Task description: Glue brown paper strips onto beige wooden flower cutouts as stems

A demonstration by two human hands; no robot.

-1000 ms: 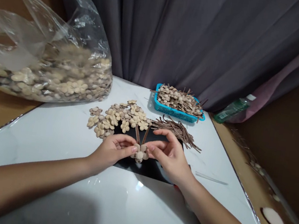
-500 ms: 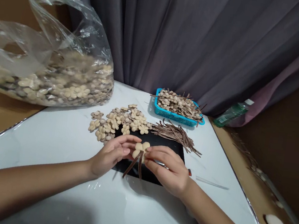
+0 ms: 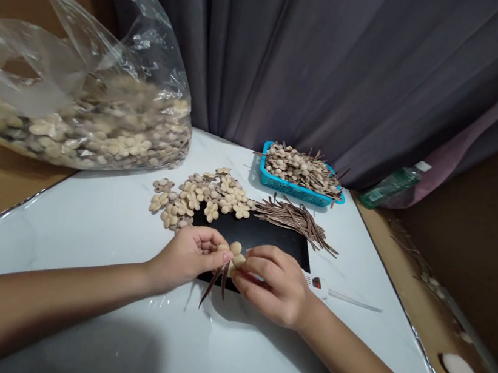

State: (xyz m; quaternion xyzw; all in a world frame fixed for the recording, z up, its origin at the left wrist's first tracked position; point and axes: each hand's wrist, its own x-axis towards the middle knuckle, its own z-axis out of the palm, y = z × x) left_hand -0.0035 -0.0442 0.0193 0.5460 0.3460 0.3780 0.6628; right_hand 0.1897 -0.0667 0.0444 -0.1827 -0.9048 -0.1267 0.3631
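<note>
A cream flower-shaped piece [image 3: 237, 261] with rounded petals is held between my two hands above a black tray [image 3: 265, 234]. Two dark brown ribbon tails [image 3: 218, 283] hang down from it. My left hand [image 3: 196, 256] pinches its left side, the thumb pressed over the front where the tails start. On the other side, the fingertips of my right hand [image 3: 275, 285] close on the right petals. Behind the right hand lies a white tool with an orange mark [image 3: 316, 283], mostly hidden; a clear stick [image 3: 355, 301] extends from its back end.
Loose flower pieces [image 3: 192, 198] are heaped at the tray's back left, brown ribbon strips [image 3: 297, 220] at its back right. Farther back stands a blue basket [image 3: 294, 192] of ribboned flowers. A clear plastic bag [image 3: 146, 63] of flowers fills the left; a green bottle [image 3: 391, 185] leans at right.
My left thumb has come down onto the front of the flower, where the ribbon starts. The flower has tilted, and my right fingers have curled in closer. The view has shifted slightly.
</note>
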